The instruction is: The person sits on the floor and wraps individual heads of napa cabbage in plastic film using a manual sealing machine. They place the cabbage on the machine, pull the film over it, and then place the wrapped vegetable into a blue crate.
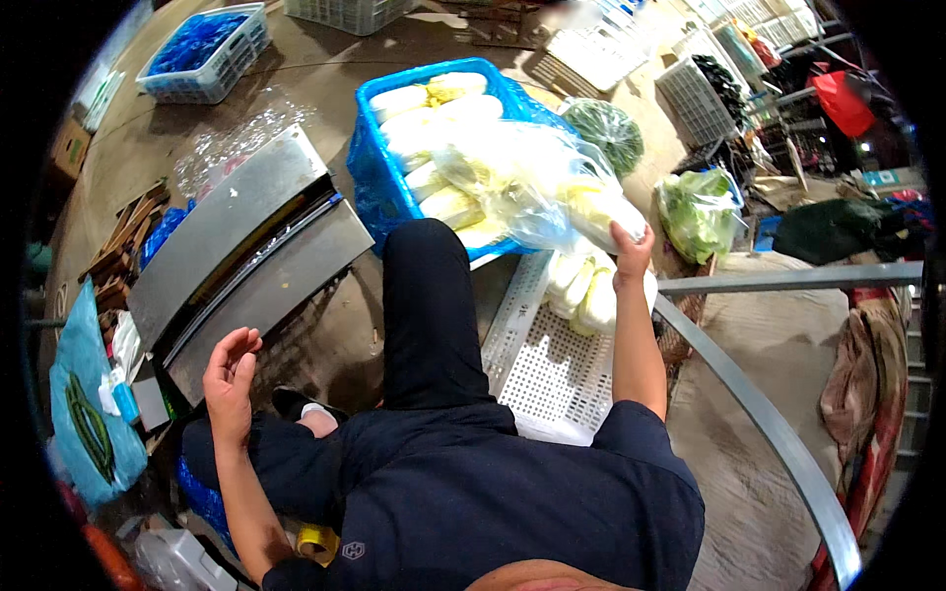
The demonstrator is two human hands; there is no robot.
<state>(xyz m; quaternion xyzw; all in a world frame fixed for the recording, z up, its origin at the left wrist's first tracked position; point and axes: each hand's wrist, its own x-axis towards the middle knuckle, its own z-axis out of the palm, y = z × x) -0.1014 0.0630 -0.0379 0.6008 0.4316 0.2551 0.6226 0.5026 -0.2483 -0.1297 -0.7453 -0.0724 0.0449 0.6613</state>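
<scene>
My right hand (633,248) is closed around the end of a pale napa cabbage (598,211). Clear plastic film (512,172) lies up against this cabbage and spreads over others; whether the held one is inside it I cannot tell. Several more napa cabbages (448,113) fill a blue-lined crate (382,202) in front of my knee. Below my right hand, a white perforated crate (562,379) holds some napa cabbages (581,291) at its far end. My left hand (232,379) hovers with nothing in it, fingers loosely bent, near a metal bench-like machine (266,286) with a dark slot.
A bag of leafy greens (698,212) and a netted green bundle (603,133) stand right of the blue-lined crate. A metal rail (778,419) curves along my right. Far left is a white crate (212,74) with blue plastic. Yellow tape (317,542) lies beside my left forearm.
</scene>
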